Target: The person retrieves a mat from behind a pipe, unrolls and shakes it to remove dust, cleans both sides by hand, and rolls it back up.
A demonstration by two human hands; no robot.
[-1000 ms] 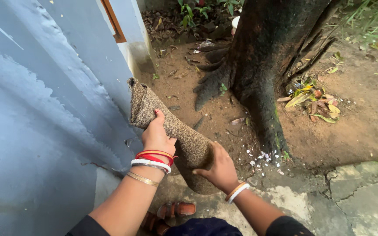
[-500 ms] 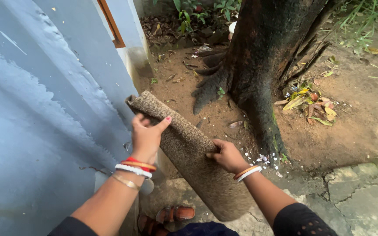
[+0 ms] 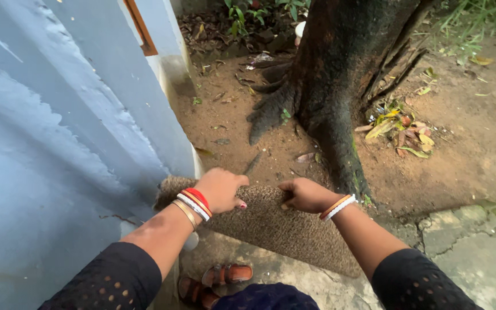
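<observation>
Fingers of both hands curl over the far edge of the mat (image 3: pixel 282 227), gripping it. Left hand (image 3: pixel 222 189) clamps that edge near the mat's wall-side end, thumb tucked under, with red, white and gold bangles (image 3: pixel 192 204) on the wrist. Right hand (image 3: pixel 305 195) holds the same edge further from the wall (image 3: pixel 58 143), with orange and white bangles on its wrist. The brown, coarse mat hangs spread below the hands, its lower edge over the cracked paving (image 3: pixel 472 252), just beside the foot of the wall. Sandals (image 3: pixel 219 278) show right under the mat. Beyond the mat, away from the wall, stands a dark tree trunk (image 3: pixel 345 69) with roots in bare soil, and dry leaves (image 3: pixel 400 129) lie just past the trunk.
</observation>
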